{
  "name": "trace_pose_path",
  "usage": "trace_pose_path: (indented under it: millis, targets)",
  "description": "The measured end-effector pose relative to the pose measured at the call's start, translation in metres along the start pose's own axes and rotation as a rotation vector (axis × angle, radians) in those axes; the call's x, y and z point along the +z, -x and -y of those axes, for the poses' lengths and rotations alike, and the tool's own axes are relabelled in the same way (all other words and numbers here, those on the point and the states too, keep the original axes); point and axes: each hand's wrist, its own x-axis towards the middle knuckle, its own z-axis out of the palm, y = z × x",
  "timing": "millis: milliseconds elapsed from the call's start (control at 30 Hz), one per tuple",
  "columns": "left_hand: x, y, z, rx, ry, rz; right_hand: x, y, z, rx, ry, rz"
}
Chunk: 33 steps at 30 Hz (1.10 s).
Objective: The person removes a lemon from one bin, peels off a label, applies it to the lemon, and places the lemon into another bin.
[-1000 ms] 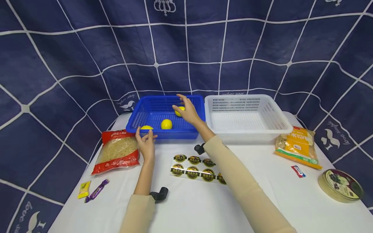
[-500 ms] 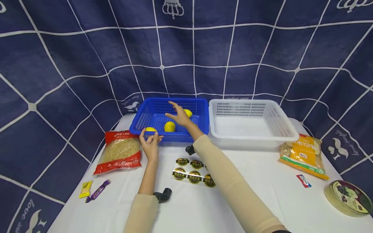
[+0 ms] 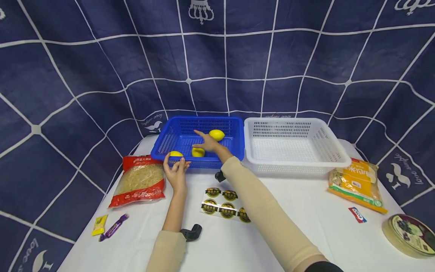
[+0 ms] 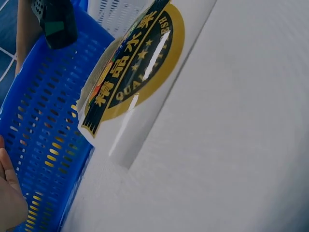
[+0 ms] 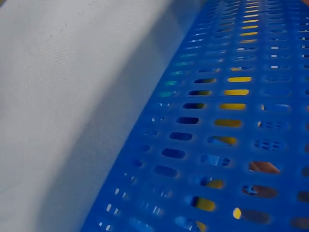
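Observation:
My left hand [image 3: 175,176] grips the front rim of a blue plastic basket [image 3: 210,164] near its left corner. Just behind that rim lies a lemon [image 3: 176,153]. My right hand [image 3: 209,143] is inside the basket's outline, index finger and thumb stretched out to the left and apart. Right below its thumb sits a second lemon [image 3: 198,152], partly covered by the hand. A third lemon [image 3: 216,135] lies toward the back. In the left wrist view, fingers of the left hand [image 4: 9,193] rest at the slotted outer wall. Yellow shows through the slots in the right wrist view.
A white basket [image 3: 299,164] stands right of the blue one. A sticker sheet [image 3: 219,202] lies in front. Noodle bag [image 3: 141,179], yellow candy [image 3: 99,225] and purple candy [image 3: 114,227] are left; orange grain bag [image 3: 357,185], small red-blue packet [image 3: 357,215] and round tin [image 3: 409,236] are right.
My right hand has moved left and toward me, away from the back lemon to over the middle one, uncovering the back lemon. My left hand stays at the rim. The head view has shifted slightly.

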Motion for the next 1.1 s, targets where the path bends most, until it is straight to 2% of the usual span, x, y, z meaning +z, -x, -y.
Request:
trace_pose_path:
  millis: [233,433,567,833,1000,1100]
  targets:
    - [-0.001,0.001,0.000,-0.008,0.009,0.019,0.002,0.003,-0.004,0.022,0.028,0.088]
    - [-0.002,0.000,0.001,-0.025,0.000,0.039,0.003,0.006,-0.009,0.068,0.053,0.196]
    - [-0.002,0.000,-0.001,-0.030,-0.005,0.052,0.002,0.007,-0.011,0.059,0.084,0.236]
    - [0.004,0.007,-0.017,-0.025,-0.010,0.073,0.002,0.006,-0.011,0.045,0.044,0.246]
    - [0.001,0.006,-0.014,-0.020,-0.001,0.068,0.003,0.006,-0.010,0.061,0.039,0.232]
    - [-0.002,0.002,-0.008,-0.017,0.004,0.062,0.003,0.005,-0.010,0.078,0.050,0.190]
